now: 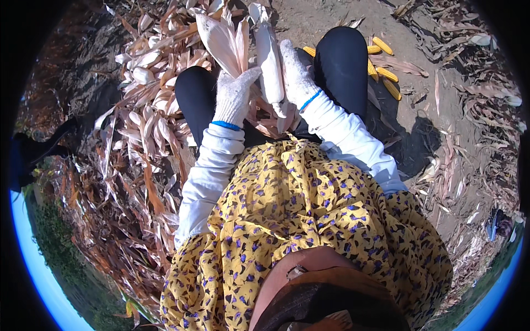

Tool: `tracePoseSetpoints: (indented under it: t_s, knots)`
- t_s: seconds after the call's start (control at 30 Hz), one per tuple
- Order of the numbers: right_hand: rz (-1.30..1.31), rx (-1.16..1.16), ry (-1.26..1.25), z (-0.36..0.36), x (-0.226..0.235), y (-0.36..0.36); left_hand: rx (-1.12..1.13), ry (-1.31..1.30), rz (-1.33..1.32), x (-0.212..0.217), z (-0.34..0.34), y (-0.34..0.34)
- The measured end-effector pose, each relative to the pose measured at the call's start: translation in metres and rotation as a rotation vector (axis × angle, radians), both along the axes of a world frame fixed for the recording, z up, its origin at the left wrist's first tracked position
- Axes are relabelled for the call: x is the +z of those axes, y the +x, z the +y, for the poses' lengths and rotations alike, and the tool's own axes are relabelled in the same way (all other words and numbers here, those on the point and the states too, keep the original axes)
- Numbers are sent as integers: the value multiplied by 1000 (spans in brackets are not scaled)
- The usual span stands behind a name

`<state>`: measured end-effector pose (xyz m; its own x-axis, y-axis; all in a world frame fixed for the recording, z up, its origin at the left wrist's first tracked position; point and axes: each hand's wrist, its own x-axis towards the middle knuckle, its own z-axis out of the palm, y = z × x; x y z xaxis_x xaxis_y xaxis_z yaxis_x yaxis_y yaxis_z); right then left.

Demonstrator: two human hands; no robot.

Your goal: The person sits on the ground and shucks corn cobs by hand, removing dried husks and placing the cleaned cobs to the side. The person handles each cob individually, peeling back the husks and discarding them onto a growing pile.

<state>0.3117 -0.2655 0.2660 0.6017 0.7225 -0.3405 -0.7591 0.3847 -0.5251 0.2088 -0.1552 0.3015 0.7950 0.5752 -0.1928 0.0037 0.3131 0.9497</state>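
Note:
An ear of corn [269,63] in its pale dry husk stands between my hands, its stalk end toward me. My right hand [298,77], in a white knit glove with a blue cuff, is closed along the ear's right side; its fingertips are partly hidden. My left hand [234,96], gloved alike, is closed at the base of some spread dry husk leaves [223,41], left of the ear. Its fingers are mostly hidden behind the palm, while the thumb points toward the ear.
A heap of dry husks [152,105] covers the ground at left. Several bare yellow cobs [388,74] lie right of my dark-clad right knee [342,66]. My left knee [194,99] stands beside the heap. More dry stalks and leaves [480,94] lie along the far right.

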Motion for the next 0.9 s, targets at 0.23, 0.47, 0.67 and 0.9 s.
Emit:
tracePoseSetpoints:
  t_s: [0.23, 0.47, 0.67, 0.9]
  knots:
    - [-18, 1, -25, -9, 3, 3, -47, -62, -71, -2, 0, 7]
    - [126, 26, 122, -11, -1, 4, 25, -245, -42, 3, 11, 3]
    - [84, -35, 183, -28, 33, 4, -69, -63, 151, -25, 37, 33]
    - [165, -118, 315, -41, 60, -32, -289, -150, 434, -47, 19, 61]
